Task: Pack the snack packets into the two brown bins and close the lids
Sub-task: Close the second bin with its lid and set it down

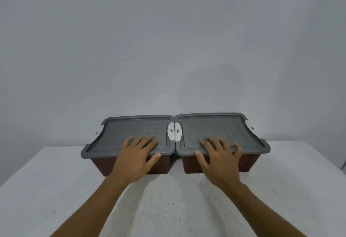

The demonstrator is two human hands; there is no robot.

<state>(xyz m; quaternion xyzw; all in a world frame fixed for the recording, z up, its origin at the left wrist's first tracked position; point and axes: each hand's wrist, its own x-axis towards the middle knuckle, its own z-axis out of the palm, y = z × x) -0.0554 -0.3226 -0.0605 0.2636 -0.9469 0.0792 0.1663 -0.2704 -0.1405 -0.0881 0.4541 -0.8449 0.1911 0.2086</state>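
Note:
Two brown bins stand side by side at the far edge of the table, touching in the middle. The left bin carries a grey lid lying flat on it. The right bin has its own grey lid flat on top. White latches sit where the two lids meet. My left hand rests palm down on the front of the left lid, fingers spread. My right hand lies the same way on the right lid. No snack packets are visible; the bins' insides are hidden.
The bins sit on a white table whose far edge runs against a plain grey wall. A dark object shows at the right frame edge.

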